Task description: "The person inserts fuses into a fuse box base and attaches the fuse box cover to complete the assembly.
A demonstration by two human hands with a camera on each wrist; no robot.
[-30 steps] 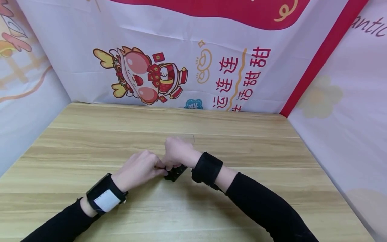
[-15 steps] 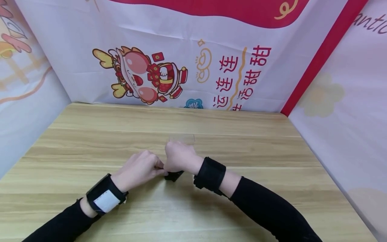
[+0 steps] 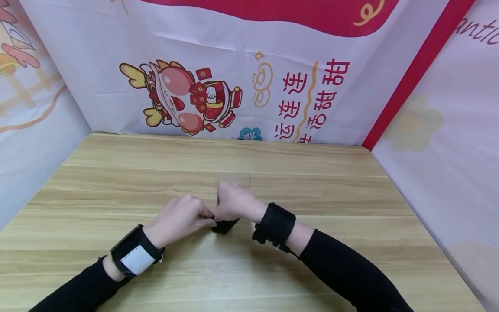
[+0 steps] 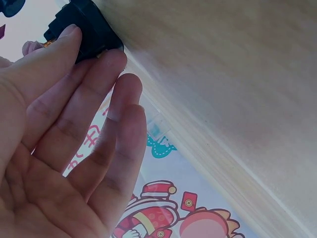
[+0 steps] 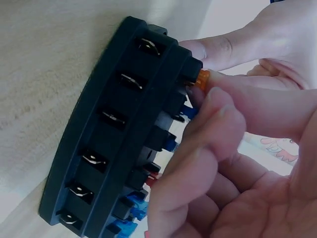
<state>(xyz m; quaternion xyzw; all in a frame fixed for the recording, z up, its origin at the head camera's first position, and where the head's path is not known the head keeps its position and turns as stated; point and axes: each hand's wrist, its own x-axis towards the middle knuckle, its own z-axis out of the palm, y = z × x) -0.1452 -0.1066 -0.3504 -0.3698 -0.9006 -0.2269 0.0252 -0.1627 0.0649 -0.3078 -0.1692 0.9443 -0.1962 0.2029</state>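
A black blade fuse block (image 5: 106, 129) with a row of metal terminals along its side sits on the table between the hands. Coloured fuses stand in its top: several blue fuses (image 5: 137, 206), a red fuse (image 5: 151, 179) and, at one end, an orange fuse (image 5: 203, 78). My left hand (image 3: 181, 219) steadies the near end of the block between thumb and fingers. Over the block, my right hand (image 3: 235, 201) pinches the orange fuse between thumb and forefinger. In the head view that hand hides most of the block and all the fuses.
A clear plastic piece (image 3: 239, 178) lies flat on the wooden table (image 3: 312, 260) just beyond the right hand. Printed white cloth (image 3: 234, 39) hangs behind the table and along both sides. Black bands are strapped round both wrists.
My right hand has shifted a little toward me and to the right, covering more of the block's top. The left hand and the block have stayed in place.
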